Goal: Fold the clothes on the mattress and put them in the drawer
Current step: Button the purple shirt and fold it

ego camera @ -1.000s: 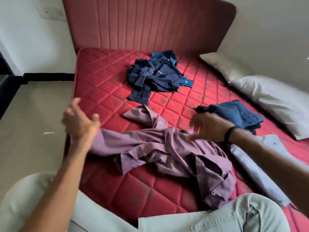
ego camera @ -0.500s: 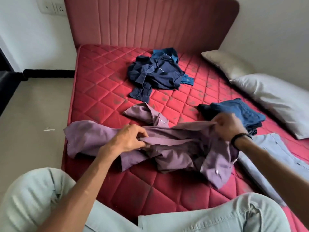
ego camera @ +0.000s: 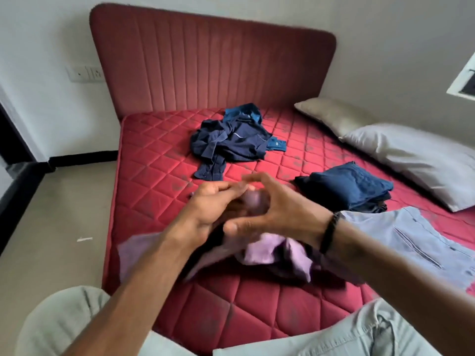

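A purple shirt hangs bunched and blurred above the red quilted mattress in front of me. My left hand and my right hand meet close together at the top of the shirt, both gripping its fabric, with some right fingers spread. A crumpled navy shirt lies further back on the mattress. Folded dark blue clothes sit in a stack to the right. A light blue shirt lies spread at the right, beside my right forearm.
Two pillows lie along the right side by the wall. The padded red headboard stands at the back. Beige floor runs along the left of the bed. My knees in light trousers are at the bottom.
Both hands have come together from apart and lifted the purple shirt off the mattress, bunching it. The view has tilted up toward the headboard.
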Demonstrator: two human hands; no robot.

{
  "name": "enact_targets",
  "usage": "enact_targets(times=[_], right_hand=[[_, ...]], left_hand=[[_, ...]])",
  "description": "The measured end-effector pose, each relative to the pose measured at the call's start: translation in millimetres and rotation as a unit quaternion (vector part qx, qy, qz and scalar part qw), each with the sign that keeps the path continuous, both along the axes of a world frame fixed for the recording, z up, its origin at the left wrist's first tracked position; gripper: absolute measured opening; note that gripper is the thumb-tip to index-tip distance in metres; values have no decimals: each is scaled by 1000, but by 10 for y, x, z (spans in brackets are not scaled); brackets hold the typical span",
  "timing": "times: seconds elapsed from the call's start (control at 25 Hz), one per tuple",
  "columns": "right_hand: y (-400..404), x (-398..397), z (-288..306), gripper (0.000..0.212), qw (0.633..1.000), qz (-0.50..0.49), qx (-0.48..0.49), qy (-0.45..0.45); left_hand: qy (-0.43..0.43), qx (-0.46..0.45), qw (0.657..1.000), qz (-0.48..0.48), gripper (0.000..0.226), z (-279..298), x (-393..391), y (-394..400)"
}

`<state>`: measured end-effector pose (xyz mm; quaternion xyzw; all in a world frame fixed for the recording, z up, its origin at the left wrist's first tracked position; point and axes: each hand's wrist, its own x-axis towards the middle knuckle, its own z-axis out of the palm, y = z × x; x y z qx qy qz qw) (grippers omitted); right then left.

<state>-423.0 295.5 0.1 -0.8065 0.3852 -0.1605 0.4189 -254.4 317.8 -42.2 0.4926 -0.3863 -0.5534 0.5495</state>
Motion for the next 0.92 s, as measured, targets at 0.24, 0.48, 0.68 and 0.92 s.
enact_targets(times=[0.24,0.48,0.68,0.92], right_hand=[[-442,97,1528,58,937,-33,-348,-20],[-143,155,3407,37,841,34,-539,13],[73,99,4353,13,761,9,-648,20],[-107,-343,4709,15,749,-96,-655,-17]], left_hand=[[-81,-226,968,72,16,1674,-77,-17],[-534,-387,663,354,9,3044,213,163],[-533,-287,750,267,20,3342,336,316],[-474,-247,829,165,10,3089,648,293]])
